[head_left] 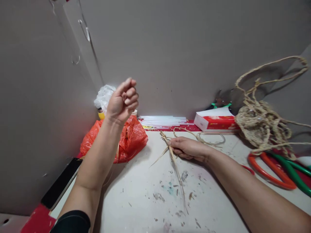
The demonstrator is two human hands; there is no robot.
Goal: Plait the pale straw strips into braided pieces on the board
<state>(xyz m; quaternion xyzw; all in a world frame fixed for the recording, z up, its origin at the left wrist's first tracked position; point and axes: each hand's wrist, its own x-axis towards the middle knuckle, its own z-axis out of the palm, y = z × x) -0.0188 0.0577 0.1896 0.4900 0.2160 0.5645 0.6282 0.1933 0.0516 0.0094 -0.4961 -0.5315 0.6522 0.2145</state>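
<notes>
My left hand is raised above the table at left of centre, its fingers curled closed. Whatever it may hold is too small or hidden to make out. Between the thumb and fingers of my right hand is a bundle of dry straw strands, pinched near its knotted upper end. Loose tails of the straw trail down towards me over the stained white tabletop. A braided straw cord loops behind my right hand, beside a coil of clear line.
An orange plastic bag sits behind my left forearm, with a crumpled white bag beyond. A phone lies left. At right are a tissue box, a heap of straw rope, and orange-handled and green-handled tools. Clear sticks lie at the back.
</notes>
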